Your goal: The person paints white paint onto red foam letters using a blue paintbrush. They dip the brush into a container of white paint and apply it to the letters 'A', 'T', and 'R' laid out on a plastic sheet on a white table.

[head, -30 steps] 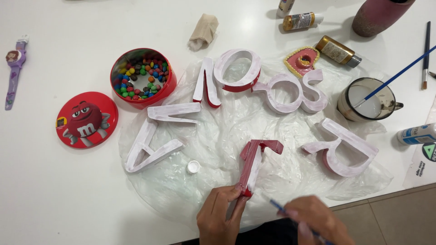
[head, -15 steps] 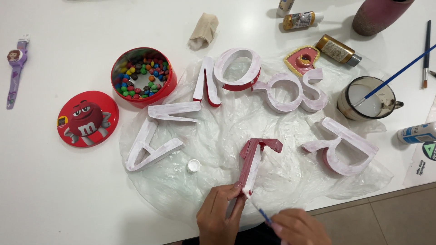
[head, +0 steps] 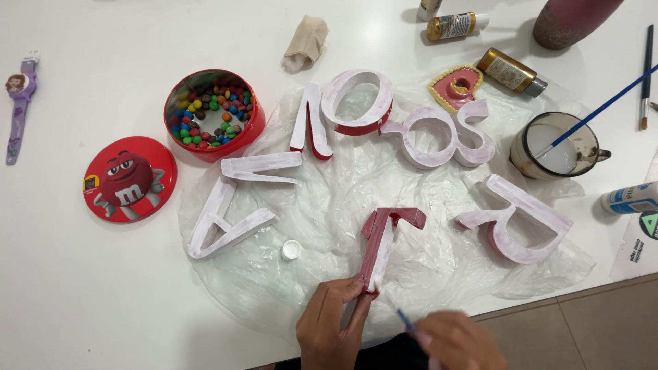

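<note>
Head view: the red letter T [head: 384,243] is pinched at its foot by the left hand [head: 332,329]. A thin blue brush [head: 406,321] is gripped by the blurred right hand [head: 460,340].

Left hand [head: 332,329] is pinching the bottom end of a red T-shaped letter [head: 385,240], which is lying on a crinkly clear plastic sheet [head: 356,185]. Right hand [head: 456,341] is gripping a thin blue-handled brush [head: 406,321], tip sitting right by the foot of that letter, a bit blurry. Other chunky letters are sitting around it, whitewashed: an A-shaped letter [head: 236,202] to the left, an R-shaped letter [head: 514,219] to the right. A small white cap [head: 292,249] is lying between the A and the T. Further left, a round red tin [head: 214,113] is sitting open, full of colourful candies, its red lid [head: 129,178] lying just beside it on the white table [head: 82,288].
</note>
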